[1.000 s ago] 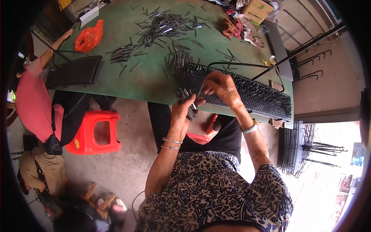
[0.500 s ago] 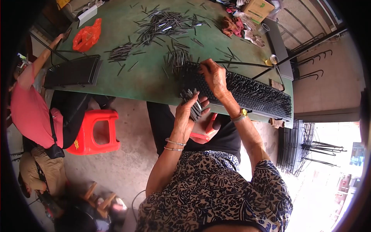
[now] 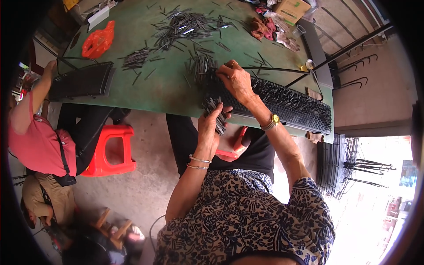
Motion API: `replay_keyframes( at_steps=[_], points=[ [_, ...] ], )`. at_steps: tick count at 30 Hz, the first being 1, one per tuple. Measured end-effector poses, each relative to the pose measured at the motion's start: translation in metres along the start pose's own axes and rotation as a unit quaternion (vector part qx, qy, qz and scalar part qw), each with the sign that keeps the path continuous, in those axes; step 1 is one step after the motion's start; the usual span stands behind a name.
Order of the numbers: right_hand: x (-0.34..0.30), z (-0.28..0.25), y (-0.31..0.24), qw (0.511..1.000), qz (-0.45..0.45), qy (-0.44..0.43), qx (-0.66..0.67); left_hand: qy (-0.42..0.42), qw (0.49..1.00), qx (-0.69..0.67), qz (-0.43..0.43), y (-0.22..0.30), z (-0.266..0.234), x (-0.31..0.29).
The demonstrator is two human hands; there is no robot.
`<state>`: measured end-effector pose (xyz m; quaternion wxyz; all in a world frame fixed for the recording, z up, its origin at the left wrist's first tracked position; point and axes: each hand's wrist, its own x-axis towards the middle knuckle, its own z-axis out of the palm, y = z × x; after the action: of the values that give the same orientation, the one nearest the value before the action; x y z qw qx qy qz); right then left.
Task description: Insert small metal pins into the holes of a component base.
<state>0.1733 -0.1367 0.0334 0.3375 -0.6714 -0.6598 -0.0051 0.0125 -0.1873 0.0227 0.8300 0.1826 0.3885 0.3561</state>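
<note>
Your left hand gripped dark strips by the tabletop edge; your right hand pinched, contents unclear, at the 10-o'clock end of the black rack, well apart from the 9-o'clock dark panel.

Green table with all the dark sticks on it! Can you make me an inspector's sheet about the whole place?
Surface: green table, scattered with dark strips, some heaped.
Job's things: besides the strips, a holed black rack along the near edge, its far side bristly.
Clutter: orange-red plastic bag, reddish cloth, cardboard box.
Left hand: holding a bundle of strips.
Right hand: fingers at the rack's left end; too small to tell if they hold a strip.
Cables: one thin dark cord beside the patterned shirt.
Surroundings: co-worker in pink, red stool, wire racks at the right.
</note>
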Motion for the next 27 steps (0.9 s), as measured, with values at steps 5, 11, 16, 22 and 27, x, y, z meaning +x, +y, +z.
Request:
replay_keyframes(
  at_steps=[5, 11, 16, 22, 27],
  points=[
    [-0.007, 0.001, 0.005, 0.998, 0.055, 0.031, 0.03, -0.013, 1.0, -0.001, 0.01, 0.0, -0.002, 0.0],
    [-0.013, -0.001, 0.006, 0.999, 0.036, 0.029, 0.011, 0.016, 0.999, 0.019, 0.021, 0.0, 0.004, -0.004],
    [-0.012, 0.002, 0.006, 0.999, 0.018, 0.033, -0.009, 0.02, 0.999, 0.017, 0.026, -0.001, 0.002, -0.002],
    [-0.014, 0.013, 0.004, 0.996, 0.013, 0.066, -0.057, 0.021, 0.999, 0.007, 0.034, -0.001, 0.001, -0.002],
    [-0.017, 0.008, 0.004, 0.989, 0.0, 0.076, -0.124, 0.014, 0.999, 0.0, 0.04, -0.001, -0.001, -0.001]
  ],
)
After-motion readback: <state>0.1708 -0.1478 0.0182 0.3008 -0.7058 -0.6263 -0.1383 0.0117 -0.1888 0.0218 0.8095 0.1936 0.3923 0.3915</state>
